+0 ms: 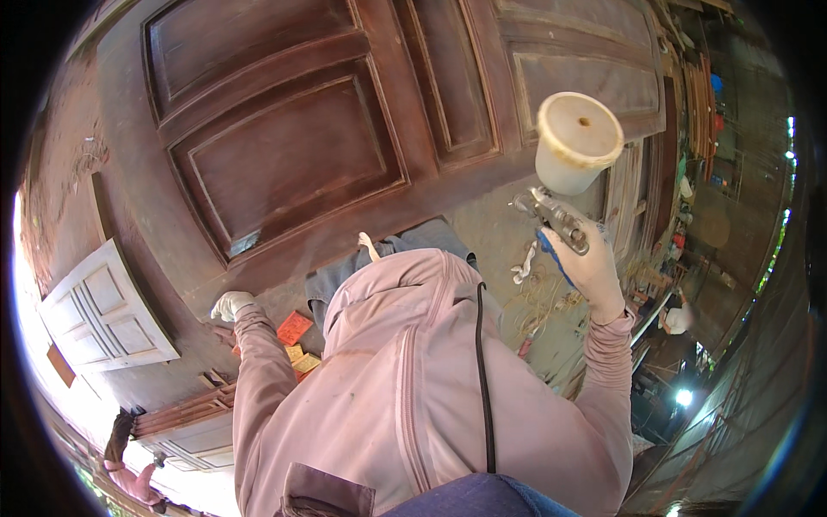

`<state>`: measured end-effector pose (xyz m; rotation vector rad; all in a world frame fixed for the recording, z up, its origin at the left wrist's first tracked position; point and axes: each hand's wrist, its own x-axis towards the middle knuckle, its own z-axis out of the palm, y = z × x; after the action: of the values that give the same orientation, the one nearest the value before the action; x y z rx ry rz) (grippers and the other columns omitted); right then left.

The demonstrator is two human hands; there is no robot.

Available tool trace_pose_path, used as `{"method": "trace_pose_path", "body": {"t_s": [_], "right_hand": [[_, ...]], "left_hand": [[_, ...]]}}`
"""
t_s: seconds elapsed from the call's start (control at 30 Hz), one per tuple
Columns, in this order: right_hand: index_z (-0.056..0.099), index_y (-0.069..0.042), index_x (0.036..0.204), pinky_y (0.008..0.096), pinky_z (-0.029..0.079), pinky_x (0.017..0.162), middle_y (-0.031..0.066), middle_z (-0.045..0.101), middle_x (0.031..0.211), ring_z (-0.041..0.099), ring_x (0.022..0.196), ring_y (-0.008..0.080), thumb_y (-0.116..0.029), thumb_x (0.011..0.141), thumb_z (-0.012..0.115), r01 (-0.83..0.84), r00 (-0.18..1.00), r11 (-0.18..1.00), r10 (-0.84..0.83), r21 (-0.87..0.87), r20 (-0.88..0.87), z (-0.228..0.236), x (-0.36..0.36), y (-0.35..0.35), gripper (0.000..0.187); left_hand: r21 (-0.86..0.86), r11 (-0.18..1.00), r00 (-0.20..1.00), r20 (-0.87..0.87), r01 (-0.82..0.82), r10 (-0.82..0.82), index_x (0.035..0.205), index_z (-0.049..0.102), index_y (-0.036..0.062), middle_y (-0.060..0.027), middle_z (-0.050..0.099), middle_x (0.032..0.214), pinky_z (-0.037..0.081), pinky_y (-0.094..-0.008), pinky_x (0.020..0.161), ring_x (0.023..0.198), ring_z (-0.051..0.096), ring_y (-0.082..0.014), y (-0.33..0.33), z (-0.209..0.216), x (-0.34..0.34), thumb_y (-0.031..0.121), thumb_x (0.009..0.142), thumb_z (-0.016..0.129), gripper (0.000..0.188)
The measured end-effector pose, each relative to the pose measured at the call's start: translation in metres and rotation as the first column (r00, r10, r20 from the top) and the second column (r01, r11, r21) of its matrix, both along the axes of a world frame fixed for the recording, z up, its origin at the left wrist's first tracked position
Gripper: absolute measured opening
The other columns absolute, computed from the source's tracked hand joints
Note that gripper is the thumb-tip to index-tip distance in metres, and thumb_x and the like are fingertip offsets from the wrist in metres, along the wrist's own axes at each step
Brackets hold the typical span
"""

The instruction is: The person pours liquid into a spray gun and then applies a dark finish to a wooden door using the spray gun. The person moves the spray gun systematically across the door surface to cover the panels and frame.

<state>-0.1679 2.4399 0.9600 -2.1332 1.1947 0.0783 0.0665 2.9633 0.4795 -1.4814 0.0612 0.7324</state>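
My right grip point(594, 269) is closed round the spray gun point(564, 222) — whitish cup point(573, 165) near the brown door's lower edge. My left grip point(231, 306), by that door's lower-left corner, I cannot tell. A red sheet point(295, 328) — any marks too small to read — and tangled strands point(551, 303) lie on the floor point(495, 220).

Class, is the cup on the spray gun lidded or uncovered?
Lidded: a pale, round lid with a brownish central spot covers the top of the cup.
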Motion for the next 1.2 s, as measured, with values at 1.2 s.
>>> {"method": "trace_pose_path", "body": {"t_s": [1.2], "right_hand": [[0.069, 0.001, 0.108, 0.0249, 0.053, 0.061, 0.0042, 0.069, 0.083, 0.064, 0.068, 0.0104, -0.013, 0.095, 0.066, 0.397, 0.874, 0.856, -0.463, 0.331, 0.147, -0.041, -0.099, -0.115, 0.02]], "left_hand": [[-0.28, 0.9, 0.87, -0.459, -0.333, 0.179, 0.14, 0.057, 0.0261, -0.0049, 0.054, 0.146, 0.043, -0.0639, 0.099, 0.129, 0.055, -0.0327, -0.023, 0.071, 0.013, 0.05, 0.094, 0.054, 0.052]]}}
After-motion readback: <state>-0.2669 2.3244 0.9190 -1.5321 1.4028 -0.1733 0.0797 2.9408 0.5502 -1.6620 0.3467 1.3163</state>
